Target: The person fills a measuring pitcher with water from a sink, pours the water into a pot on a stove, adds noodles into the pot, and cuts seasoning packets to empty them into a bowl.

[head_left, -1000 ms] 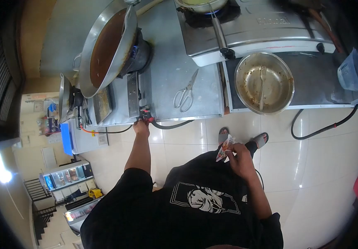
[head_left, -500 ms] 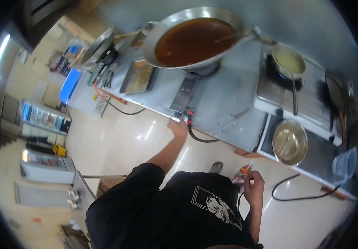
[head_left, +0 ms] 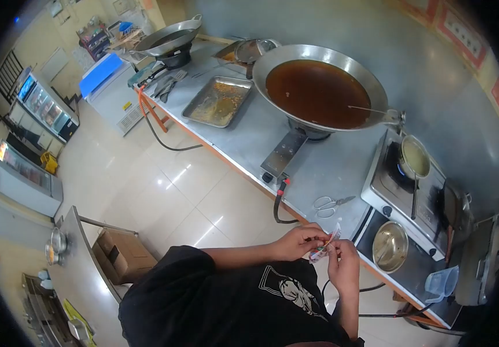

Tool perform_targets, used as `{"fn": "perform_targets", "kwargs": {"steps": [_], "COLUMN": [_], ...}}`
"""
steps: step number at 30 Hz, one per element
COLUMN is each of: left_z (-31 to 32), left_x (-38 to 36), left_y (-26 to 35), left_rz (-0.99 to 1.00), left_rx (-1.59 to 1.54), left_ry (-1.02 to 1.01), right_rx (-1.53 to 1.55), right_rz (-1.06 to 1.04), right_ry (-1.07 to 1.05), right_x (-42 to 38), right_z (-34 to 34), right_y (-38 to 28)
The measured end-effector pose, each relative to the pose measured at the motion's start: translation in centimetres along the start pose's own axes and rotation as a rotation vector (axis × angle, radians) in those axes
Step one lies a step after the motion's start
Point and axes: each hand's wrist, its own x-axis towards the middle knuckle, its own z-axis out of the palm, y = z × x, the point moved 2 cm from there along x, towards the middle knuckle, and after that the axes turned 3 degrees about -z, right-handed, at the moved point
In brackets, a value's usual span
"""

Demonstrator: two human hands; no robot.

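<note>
In front of my shirt, near the table's edge, both hands meet at a small clear plastic packet (head_left: 319, 254) with colourful contents I cannot make out. My left hand (head_left: 297, 242) pinches it from the left. Closed on its other side is my right hand (head_left: 343, 259). A pair of scissors (head_left: 326, 206) lies on the table just beyond them. Farther back, a wide metal wok (head_left: 264, 95) of brown liquid sits on a burner (head_left: 287, 151), with a thin-handled utensil resting in the liquid.
At right, a small pan (head_left: 416, 156) stands on a gas stove (head_left: 379, 188) with a blue flame. A metal bowl (head_left: 390, 247) and clear plastic jug (head_left: 441, 282) are nearer. A shallow tray (head_left: 218, 101) and another wok (head_left: 171, 39) stand left. A hose (head_left: 278, 211) hangs over the edge.
My left hand has left the front of the burner and come right to the packet. My right hand has lifted the packet toward the table, and the view has shifted.
</note>
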Motion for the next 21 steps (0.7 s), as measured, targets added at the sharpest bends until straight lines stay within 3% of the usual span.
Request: {"fn": "perform_targets", "kwargs": {"steps": [5, 11, 14, 21], "left_z": [-1.4, -2.9, -3.4, -4.8], "left_x": [-0.8, -1.4, -1.2, -1.4], "left_y": [0.6, 0.8, 2.9, 5.5], "left_rz": [0.032, 0.038, 0.305, 0.281], "left_rx": [-0.012, 0.057, 0.254, 0.845], "left_ry": [0.019, 0.019, 0.104, -0.158], "right_rx": [-0.128, -0.036, -0.065, -0.172], "right_rz": [-0.092, -0.044, -0.143, -0.213], "right_ry": [-0.027, -0.109, -0.071, -0.231], "right_x": [1.6, 2.0, 2.7, 3.1], "right_z": [1.2, 1.3, 0.9, -0.7], "right_y": [-1.9, -2.7, -3.7, -4.2]}}
